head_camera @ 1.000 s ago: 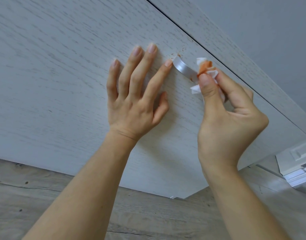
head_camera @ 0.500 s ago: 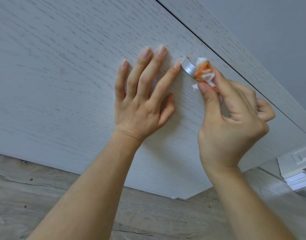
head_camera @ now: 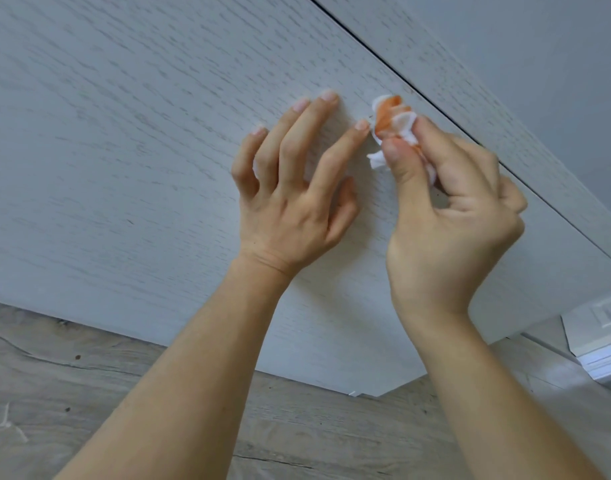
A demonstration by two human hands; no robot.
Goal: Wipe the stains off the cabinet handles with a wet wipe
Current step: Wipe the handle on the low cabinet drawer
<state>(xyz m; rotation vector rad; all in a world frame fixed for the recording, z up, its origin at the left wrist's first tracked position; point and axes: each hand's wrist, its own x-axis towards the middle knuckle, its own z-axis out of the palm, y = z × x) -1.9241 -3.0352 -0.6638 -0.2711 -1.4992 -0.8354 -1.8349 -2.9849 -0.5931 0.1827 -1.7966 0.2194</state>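
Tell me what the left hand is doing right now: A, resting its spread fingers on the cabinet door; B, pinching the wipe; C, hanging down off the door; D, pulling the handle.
A: the left hand rests its straight, spread fingers on the cabinet door, while the right hand pinches the orange-stained wipe.

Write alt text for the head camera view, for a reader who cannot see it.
A right hand pinches a crumpled white wet wipe stained orange against a pale grey wood-grain cabinet door. The left hand rests flat on the door beside it, fingers spread. The handle is hidden behind the wipe.
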